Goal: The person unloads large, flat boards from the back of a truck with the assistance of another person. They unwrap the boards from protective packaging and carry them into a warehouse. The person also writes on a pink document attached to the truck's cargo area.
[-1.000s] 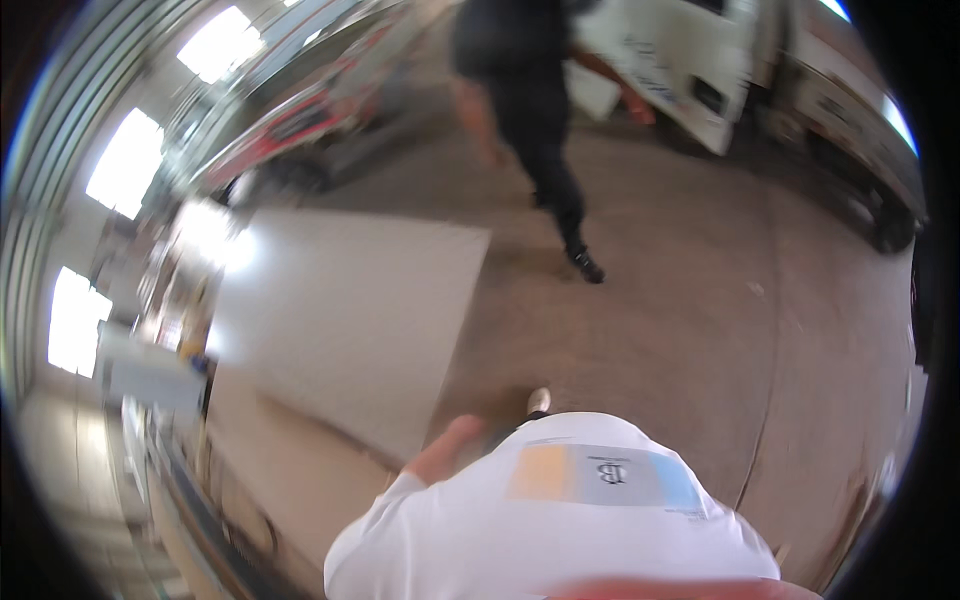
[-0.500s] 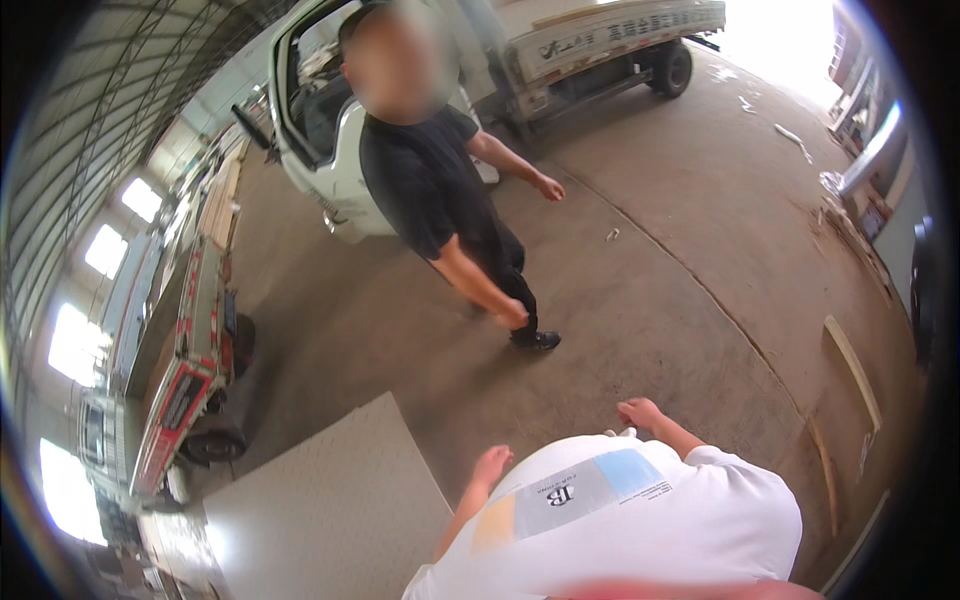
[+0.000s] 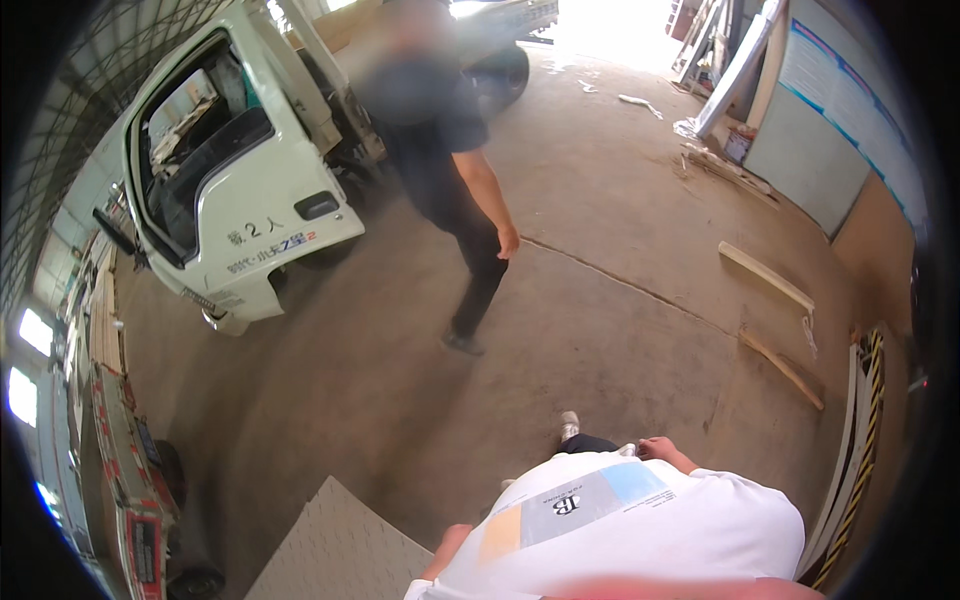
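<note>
My right hand (image 3: 660, 448) hangs in front of my white shirt (image 3: 640, 530), beside my light shoe. Its fingers are loosely bent, and nothing shows in it. My left hand (image 3: 458, 532) is low on the other side of the shirt, which covers part of it; its fingers cannot be made out. Near it, a pale grey patterned sheet (image 3: 335, 540) stands out above the brown floor, apart from the hand. My other shoe (image 3: 570, 425) shows ahead of dark trousers.
A co-worker in dark clothes (image 3: 430, 150) walks ahead on the concrete floor (image 3: 600, 340). To the left stand a pale truck cab (image 3: 270, 220) with its door and a red-trimmed truck bed (image 3: 125, 480). Wooden strips (image 3: 765, 272) and a striped yellow-black bar (image 3: 860, 450) lie at the right.
My view has turned right and moved forward. The co-worker appears further left and higher, and the truck cab looks nearer. The grey sheet has slid toward the lower edge. My left arm has swung back.
</note>
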A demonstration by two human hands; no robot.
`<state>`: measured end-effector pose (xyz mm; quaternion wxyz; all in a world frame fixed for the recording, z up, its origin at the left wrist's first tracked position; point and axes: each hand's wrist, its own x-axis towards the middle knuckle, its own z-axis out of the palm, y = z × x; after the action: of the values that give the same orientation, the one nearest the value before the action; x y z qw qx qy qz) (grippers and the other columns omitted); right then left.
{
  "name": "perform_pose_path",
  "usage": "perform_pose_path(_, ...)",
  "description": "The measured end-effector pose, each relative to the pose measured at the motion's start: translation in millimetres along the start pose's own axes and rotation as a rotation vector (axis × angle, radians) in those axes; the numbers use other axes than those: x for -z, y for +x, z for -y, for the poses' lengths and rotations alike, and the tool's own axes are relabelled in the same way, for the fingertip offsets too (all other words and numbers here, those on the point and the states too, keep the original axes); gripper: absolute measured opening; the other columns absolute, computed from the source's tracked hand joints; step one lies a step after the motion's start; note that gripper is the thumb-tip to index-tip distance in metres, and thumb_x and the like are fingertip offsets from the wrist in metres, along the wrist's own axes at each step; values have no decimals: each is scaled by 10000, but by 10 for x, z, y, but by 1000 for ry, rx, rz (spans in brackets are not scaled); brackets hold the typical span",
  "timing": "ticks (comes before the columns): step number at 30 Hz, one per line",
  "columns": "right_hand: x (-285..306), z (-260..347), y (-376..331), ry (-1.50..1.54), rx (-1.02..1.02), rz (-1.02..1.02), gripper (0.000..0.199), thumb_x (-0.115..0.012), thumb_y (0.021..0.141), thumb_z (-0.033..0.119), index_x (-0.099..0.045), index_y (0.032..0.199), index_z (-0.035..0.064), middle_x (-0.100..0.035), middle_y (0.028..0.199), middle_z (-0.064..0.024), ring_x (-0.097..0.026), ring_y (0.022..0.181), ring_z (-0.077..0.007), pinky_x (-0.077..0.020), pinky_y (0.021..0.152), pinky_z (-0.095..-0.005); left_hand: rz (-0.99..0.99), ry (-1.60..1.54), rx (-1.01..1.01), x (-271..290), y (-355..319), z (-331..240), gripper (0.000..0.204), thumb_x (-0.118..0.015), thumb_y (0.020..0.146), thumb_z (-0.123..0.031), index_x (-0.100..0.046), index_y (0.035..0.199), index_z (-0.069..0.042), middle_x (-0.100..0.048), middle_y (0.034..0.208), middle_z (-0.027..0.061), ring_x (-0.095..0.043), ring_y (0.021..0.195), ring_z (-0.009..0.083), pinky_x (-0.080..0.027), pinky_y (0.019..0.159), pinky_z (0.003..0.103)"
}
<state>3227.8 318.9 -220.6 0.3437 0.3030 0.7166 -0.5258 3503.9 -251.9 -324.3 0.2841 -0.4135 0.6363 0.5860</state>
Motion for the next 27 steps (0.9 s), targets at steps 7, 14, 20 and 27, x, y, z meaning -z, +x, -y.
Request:
perform_pose_path(7,-107,150,296,-330,166,8,334,-682,942,294,-733,1070,-10,-744,964,-136,-714,818,-249,-577,702,-381,-70,173,-136,117,310,-1887,296,-596,973,-224,-669,1150,2,-733,1000,129,-707,849,204,-568,753,339)
perform_pose_path(14,292,887,1040,41,74,54,371,-690,930,366,-738,1088,34,-740,968,-104,-691,853,-221,-559,712,-374,-102,326,-281,-547,777,-3396,341,-595,974,-256,-670,1194,-6,-737,1067,133,-714,919,212,-565,792,335)
perform_pose_path(20,1195,1268,1661,91,-25,29,329,-618,973,367,-704,1080,68,-738,1002,-62,-701,840,-208,-520,666,-376,-39,508,-385,-1676,782,-4450,386,-604,960,-317,-685,1199,-24,-733,1106,118,-709,963,215,-549,856,351)
perform_pose_path(27,1660,1830,2134,213,2,7,306,-617,976,359,-701,1051,75,-736,990,-60,-696,811,-199,-519,656,-376,111,509,-319,-2036,1329,-4956,389,-610,950,-354,-698,1185,-57,-728,1129,90,-665,1055,190,-531,876,370)
